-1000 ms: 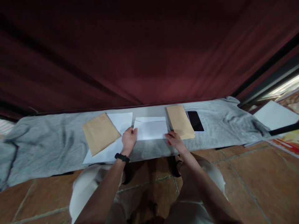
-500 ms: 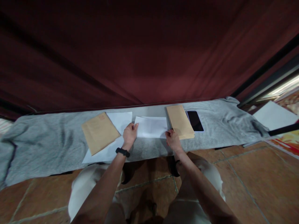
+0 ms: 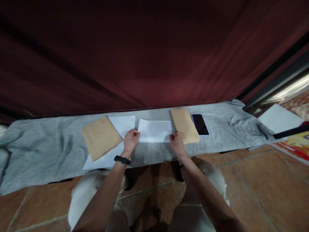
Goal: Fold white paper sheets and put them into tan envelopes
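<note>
A folded sheet of white paper [image 3: 154, 131] lies across the grey cloth in front of me. My left hand [image 3: 131, 139], with a black band on its wrist, pinches the paper's left edge. At the lower right corner, the fingers of my right hand [image 3: 177, 142] are closed on the same paper. A stack of brown envelopes [image 3: 185, 125] is just right of the paper, close by my right hand. To the left, another brown envelope [image 3: 101, 138] rests at a slant over white sheets [image 3: 124, 124].
A dark-screened phone [image 3: 200, 124] lies right of the envelope stack. Grey cloth [image 3: 229, 129] covers the long, narrow bench. A dark red curtain [image 3: 149, 64] hangs behind it. At the far right are a white sheet [image 3: 280, 119] and colourful printed material [image 3: 295, 145]. Brown tiles [image 3: 265, 180] form the floor.
My left hand has shifted slightly left and down along the paper's left edge. My right hand still grips the lower right corner. The whole view has moved a little.
</note>
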`<move>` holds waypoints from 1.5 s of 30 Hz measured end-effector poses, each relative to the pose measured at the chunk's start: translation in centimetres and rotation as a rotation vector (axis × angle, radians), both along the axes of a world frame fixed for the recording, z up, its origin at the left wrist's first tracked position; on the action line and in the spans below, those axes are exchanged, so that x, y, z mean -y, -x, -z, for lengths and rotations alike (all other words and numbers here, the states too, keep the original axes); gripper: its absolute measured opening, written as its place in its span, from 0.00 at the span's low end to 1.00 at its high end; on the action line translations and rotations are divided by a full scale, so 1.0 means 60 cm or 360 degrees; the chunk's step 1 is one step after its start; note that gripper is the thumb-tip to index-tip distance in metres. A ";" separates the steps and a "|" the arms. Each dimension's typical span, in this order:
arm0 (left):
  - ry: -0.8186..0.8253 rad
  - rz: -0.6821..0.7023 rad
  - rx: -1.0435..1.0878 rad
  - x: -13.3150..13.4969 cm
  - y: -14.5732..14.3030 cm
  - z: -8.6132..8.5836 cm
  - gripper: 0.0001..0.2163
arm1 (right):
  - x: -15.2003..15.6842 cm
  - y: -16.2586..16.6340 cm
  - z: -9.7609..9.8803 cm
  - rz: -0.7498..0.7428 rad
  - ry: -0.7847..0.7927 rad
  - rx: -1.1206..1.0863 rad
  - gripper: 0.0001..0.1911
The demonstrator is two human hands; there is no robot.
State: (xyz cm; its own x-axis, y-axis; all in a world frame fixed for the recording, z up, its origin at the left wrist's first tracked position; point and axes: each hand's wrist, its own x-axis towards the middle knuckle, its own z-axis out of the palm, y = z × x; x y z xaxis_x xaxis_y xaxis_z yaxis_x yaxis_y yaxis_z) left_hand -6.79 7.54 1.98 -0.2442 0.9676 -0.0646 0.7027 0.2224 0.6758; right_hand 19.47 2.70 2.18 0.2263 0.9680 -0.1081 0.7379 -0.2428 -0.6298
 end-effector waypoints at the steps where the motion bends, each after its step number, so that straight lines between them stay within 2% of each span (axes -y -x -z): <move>1: 0.0027 -0.0017 -0.0071 0.001 -0.004 -0.005 0.07 | 0.000 0.002 0.001 0.0006 -0.0041 0.0027 0.12; 5: 0.0153 -0.0054 -0.0348 0.011 -0.022 -0.028 0.08 | 0.005 0.010 0.002 -0.0020 -0.0209 0.0151 0.16; 8: 0.0201 -0.0068 -0.0445 0.016 -0.033 -0.038 0.10 | 0.011 0.019 -0.001 -0.0079 -0.0220 0.0318 0.20; 13: 0.0181 -0.0060 -0.0514 0.020 -0.040 -0.038 0.10 | 0.020 0.033 -0.013 -0.0161 -0.0137 0.0624 0.22; 17: 0.0150 -0.0054 -0.0525 0.020 -0.041 -0.036 0.09 | 0.023 0.044 -0.019 -0.0261 -0.0247 0.0745 0.21; 24: 0.0144 -0.0055 -0.0525 0.018 -0.042 -0.035 0.08 | 0.022 0.068 -0.010 -0.0558 -0.0505 0.0659 0.22; 29: 0.0161 -0.0055 -0.0528 0.018 -0.044 -0.039 0.08 | 0.017 0.088 0.010 -0.0650 -0.0572 0.0549 0.25; 39: 0.0086 -0.0021 -0.0607 0.026 -0.050 -0.040 0.09 | 0.016 0.103 0.039 -0.0576 -0.0495 0.0570 0.26; 43: 0.0004 -0.0025 -0.0610 0.034 -0.048 -0.039 0.09 | 0.017 0.105 0.041 -0.0564 -0.0498 0.0587 0.26; 45: -0.0117 0.0031 -0.0630 0.039 -0.047 -0.037 0.11 | 0.018 0.106 0.040 -0.0555 -0.0498 0.0589 0.26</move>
State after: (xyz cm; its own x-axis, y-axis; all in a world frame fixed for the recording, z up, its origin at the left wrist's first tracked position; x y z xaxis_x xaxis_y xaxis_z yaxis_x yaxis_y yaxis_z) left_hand -3.95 5.18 4.20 -0.2181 0.9708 0.1002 0.9155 0.1680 0.3655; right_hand 13.11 1.62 -0.23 -0.1427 0.9650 0.2199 0.9247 0.2092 -0.3181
